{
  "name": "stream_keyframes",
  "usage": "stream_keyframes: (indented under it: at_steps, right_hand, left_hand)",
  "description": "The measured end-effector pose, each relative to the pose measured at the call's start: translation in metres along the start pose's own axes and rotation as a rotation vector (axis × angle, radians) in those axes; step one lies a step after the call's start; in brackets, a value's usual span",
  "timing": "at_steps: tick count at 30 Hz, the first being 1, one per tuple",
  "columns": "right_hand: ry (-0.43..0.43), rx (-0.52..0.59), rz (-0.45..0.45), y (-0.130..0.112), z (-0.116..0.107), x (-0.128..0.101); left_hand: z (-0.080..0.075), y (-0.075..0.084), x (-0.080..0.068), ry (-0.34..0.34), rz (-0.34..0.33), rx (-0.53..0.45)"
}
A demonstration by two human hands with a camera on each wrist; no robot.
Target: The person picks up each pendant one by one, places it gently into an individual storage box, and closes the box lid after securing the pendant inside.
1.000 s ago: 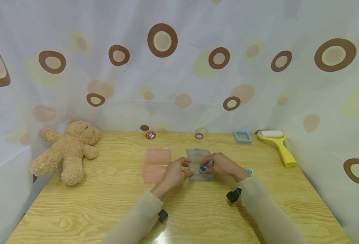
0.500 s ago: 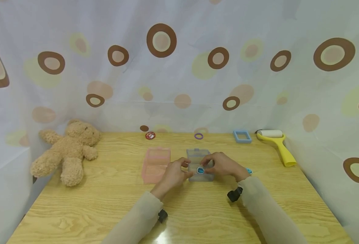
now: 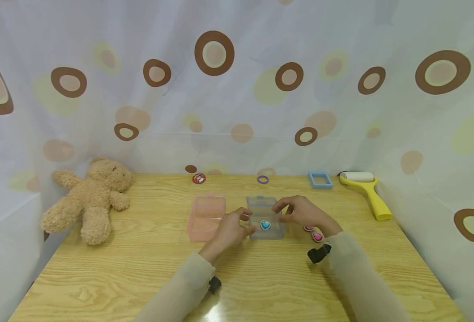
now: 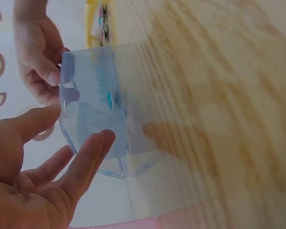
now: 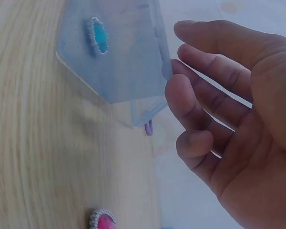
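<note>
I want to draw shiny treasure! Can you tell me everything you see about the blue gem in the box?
The blue gem is bright and shiny and looks heart-shaped, with a bumpy, silvery edge. It might be plastic or glass; I can't tell which. It lies face up on the bottom of the open, see-through box, between the left hand and the right hand. Neither hand touches it; only the box does.

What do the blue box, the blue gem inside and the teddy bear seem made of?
Blue box: likely glossy plastic; see-through walls.
Blue gem: plastic or glass, unclear which; glinting face, silvery beaded rim.
Teddy bear: probably matte plush fabric; nubbly pile.
</note>
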State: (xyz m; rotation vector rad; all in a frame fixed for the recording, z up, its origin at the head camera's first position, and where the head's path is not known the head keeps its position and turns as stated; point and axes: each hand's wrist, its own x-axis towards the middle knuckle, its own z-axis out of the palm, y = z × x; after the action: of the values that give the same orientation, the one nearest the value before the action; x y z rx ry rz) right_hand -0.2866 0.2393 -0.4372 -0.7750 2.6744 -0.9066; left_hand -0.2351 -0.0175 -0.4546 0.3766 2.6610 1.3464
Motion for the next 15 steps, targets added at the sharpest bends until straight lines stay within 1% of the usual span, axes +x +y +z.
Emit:
stream_keyframes:
  at_steps: [3,9,15]
  right_hand:
    - [0.019,0.009,0.023,0.003,-0.005,-0.003]
    - [0.059,0.023,0.041,0.007,-0.016,-0.011]
    - [0.093,0.029,0.074,0.019,-0.022,-0.019]
  left_hand:
    - [0.001,0.0,0.0,0.002,0.004,0.008]
    - [0.001,-0.001,0.0,-0.005,0.011,0.011]
    - [0.0,-0.001,0.0,-0.007,0.008,0.01]
